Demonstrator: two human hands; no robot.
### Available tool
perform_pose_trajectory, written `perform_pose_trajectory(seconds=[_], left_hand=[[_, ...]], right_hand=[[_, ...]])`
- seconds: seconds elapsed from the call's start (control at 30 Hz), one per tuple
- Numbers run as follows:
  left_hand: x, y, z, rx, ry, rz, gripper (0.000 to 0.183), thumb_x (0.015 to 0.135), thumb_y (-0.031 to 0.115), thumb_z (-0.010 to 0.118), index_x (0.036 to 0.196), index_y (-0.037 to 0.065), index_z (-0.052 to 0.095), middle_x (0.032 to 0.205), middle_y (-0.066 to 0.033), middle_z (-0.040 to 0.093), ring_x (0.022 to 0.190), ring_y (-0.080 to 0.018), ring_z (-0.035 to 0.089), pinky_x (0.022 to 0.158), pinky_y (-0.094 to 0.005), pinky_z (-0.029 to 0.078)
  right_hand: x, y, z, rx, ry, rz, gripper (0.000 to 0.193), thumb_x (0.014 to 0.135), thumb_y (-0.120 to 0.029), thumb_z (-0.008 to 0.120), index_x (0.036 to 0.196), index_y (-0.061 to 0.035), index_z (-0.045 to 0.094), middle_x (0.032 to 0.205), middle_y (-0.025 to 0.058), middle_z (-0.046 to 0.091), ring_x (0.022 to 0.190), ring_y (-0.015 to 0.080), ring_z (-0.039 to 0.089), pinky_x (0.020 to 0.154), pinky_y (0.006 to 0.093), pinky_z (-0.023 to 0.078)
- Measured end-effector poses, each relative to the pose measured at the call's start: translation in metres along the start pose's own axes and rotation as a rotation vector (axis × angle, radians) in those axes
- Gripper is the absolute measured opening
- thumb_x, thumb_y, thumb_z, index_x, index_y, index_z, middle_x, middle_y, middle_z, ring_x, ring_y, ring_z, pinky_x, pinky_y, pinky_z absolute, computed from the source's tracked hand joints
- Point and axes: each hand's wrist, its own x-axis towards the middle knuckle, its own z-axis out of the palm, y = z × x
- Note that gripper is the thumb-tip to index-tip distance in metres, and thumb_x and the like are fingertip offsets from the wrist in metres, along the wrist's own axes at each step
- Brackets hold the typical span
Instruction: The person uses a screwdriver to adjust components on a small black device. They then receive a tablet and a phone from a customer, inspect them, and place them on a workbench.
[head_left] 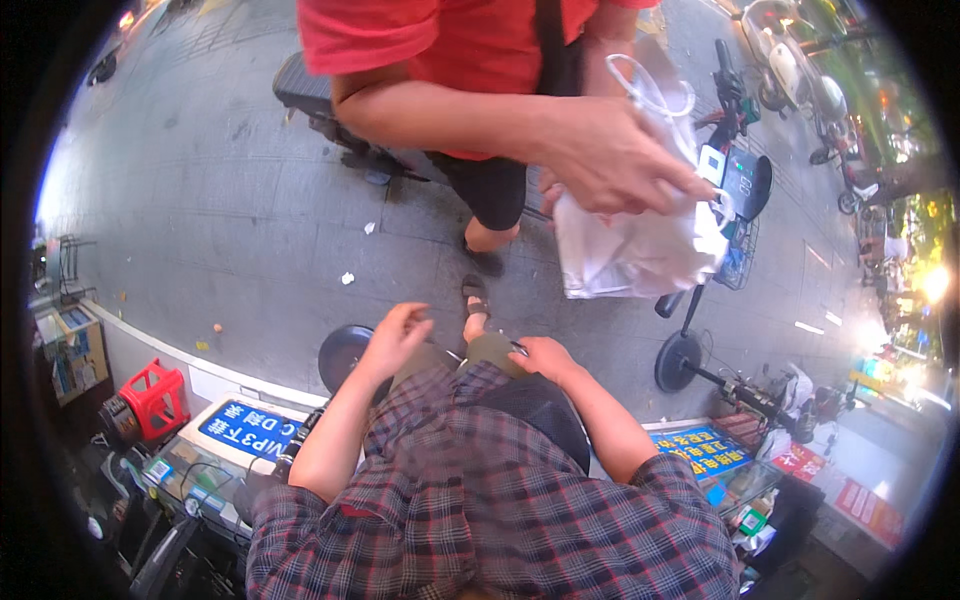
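My left hand (396,336) is raised in front of my plaid shirt with its fingers apart and nothing in it. My right hand (545,357) rests low by my olive trouser leg, fingers curled; a small dark thing (519,348) shows at its fingertips, and I cannot tell whether it is held. Facing me stands a person in a red shirt (450,40). Both of that person's hands (610,160) hold a white plastic bag (630,245) by its handles and mouth, above and to the right of my hands.
Grey pavement (220,200) stretches ahead. A dark scooter wheel (343,352) is just left of my legs, and a parked scooter (690,355) is to the right. A red plastic stool (155,400), blue signs (245,428) and a glass counter (750,485) flank me.
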Motion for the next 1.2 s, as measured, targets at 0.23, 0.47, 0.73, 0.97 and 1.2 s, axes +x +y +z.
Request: perform_pose_trajectory(seconds=[0.23, 0.47, 0.73, 0.97, 1.2], left_hand=[[0.015, 0.172, 0.033, -0.253, -0.317, 0.267, 0.033, 0.105, 0.019, 0.065, 0.133, 0.0, 0.064, 0.116, -0.0087, 0.069, 0.107, -0.0173, 0.068, 0.096, -0.0324, 0.053], [0.013, 0.186, 0.039, -0.653, -0.421, 0.079, 0.031, 0.109, 0.02, 0.06, 0.133, 0.0, 0.064, 0.115, -0.0042, 0.069, 0.109, -0.0119, 0.064, 0.096, -0.0288, 0.05], [0.017, 0.249, 0.003, -0.062, 0.025, 0.798, 0.043, 0.089, 0.007, 0.08, 0.13, 0.004, 0.066, 0.116, -0.0155, 0.065, 0.092, -0.0259, 0.069, 0.081, -0.0347, 0.057], [0.034, 0.281, -0.01, 0.091, 0.099, 1.08, 0.059, 0.083, -0.001, 0.081, 0.138, 0.006, 0.062, 0.148, -0.0223, 0.047, 0.089, -0.0215, 0.067, 0.075, -0.0337, 0.059], [0.063, 0.337, -0.033, 0.49, 0.156, 1.103, 0.075, 0.078, 0.001, 0.083, 0.148, 0.01, 0.056, 0.156, -0.0203, 0.047, 0.098, -0.0288, 0.071, 0.08, -0.0359, 0.06]], right_hand=[[-0.056, 0.02, -0.058, 0.027, 0.063, 0.026, 0.045, 0.096, -0.047, 0.065, 0.102, -0.003, 0.071, 0.1, 0.0258, 0.073, 0.098, 0.0475, 0.068, 0.083, 0.0541, 0.053], [-0.14, -0.078, -0.206, -0.061, 0.178, -0.303, 0.035, 0.09, -0.035, 0.079, 0.083, -0.0044, 0.064, 0.082, 0.0166, 0.069, 0.08, 0.0385, 0.069, 0.07, 0.0473, 0.053], [-0.138, -0.155, -0.312, 0.355, 1.041, -0.3, 0.027, 0.098, -0.017, 0.076, 0.119, -0.0021, 0.069, 0.093, 0.0001, 0.064, 0.079, 0.0062, 0.052, 0.07, 0.0225, 0.042], [-0.078, -0.149, -0.372, 0.698, 0.671, -0.274, 0.038, 0.1, -0.039, 0.072, 0.114, -0.0035, 0.069, 0.077, -0.007, 0.052, 0.065, 0.0022, 0.041, 0.058, 0.0227, 0.031], [-0.072, -0.168, -0.366, 1.044, 0.554, -0.391, 0.025, 0.102, -0.031, 0.069, 0.091, -0.0119, 0.057, 0.07, -0.0091, 0.044, 0.06, 0.0019, 0.035, 0.052, 0.0226, 0.025]])
